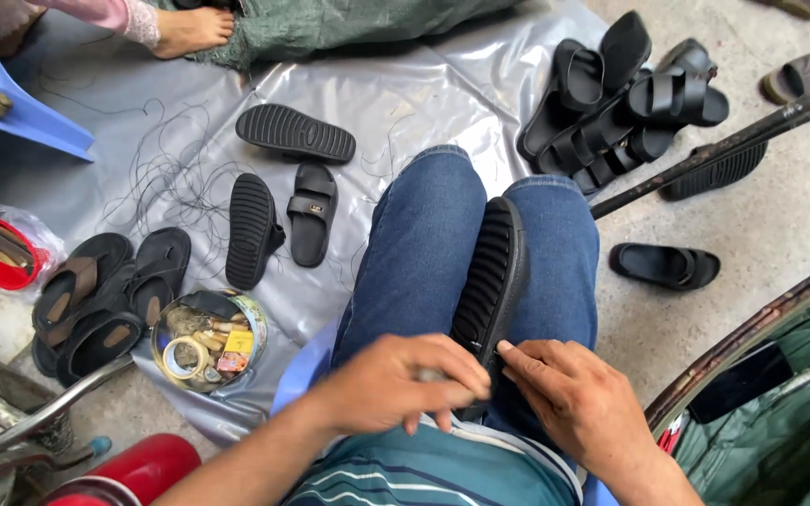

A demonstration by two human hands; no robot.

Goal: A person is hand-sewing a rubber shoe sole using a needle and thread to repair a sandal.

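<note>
Knees should keep clamping the black ribbed rubber sandal (491,281) while the left hand (405,382), fingers curled, and the right hand (569,394) pinch its near end firmly.

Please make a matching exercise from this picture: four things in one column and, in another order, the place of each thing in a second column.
Things:
1. black sandal with ribbed sole
2. round tin of small items
3. pile of black sandals
4. blue plastic chair

Places:
A. top left corner
B. clamped between the person's knees, by the left hand and right hand
C. top right, on the grey sheet
D. lower left, on the sheet's edge

Pairs: 1-B, 2-D, 3-C, 4-A
</note>
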